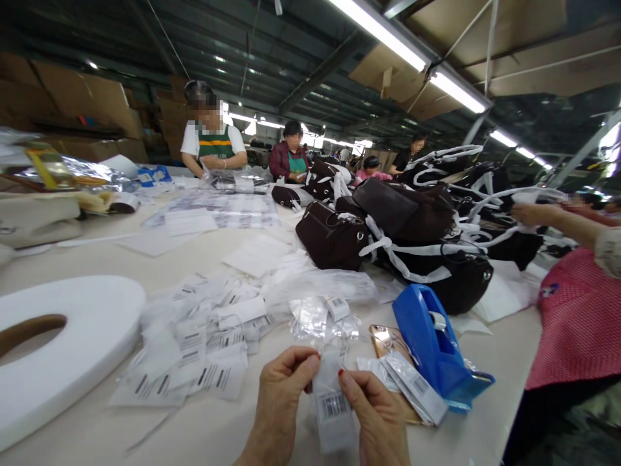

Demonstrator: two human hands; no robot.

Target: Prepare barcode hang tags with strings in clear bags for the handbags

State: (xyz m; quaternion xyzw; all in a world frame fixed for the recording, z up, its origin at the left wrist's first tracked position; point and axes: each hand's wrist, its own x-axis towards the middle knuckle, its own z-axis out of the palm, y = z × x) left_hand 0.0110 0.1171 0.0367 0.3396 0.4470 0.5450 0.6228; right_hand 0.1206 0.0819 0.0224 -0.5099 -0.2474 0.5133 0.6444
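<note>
Between my two hands, low in the middle of the head view, is a small clear bag [334, 411] with a barcode label inside. My left hand [286, 395] pinches its upper left edge between thumb and forefinger. On the other side my right hand [372, 408] pinches the right edge, also with thumb and forefinger. Just beyond them lie more clear plastic packets [310, 318]. To the left spreads a heap of printed labels in clear bags [194, 349]. Right of my hands are a blue tape dispenser [427, 336], a gold phone [383, 340] and several folded tags [417, 385].
A large white roll [101, 336] rests on the table [218, 433] at left. Dark handbags [334, 233] with white-wrapped straps are piled beyond the dispenser. A person in pink [582, 310] reaches in from the right. Other people [213, 142] work across the table.
</note>
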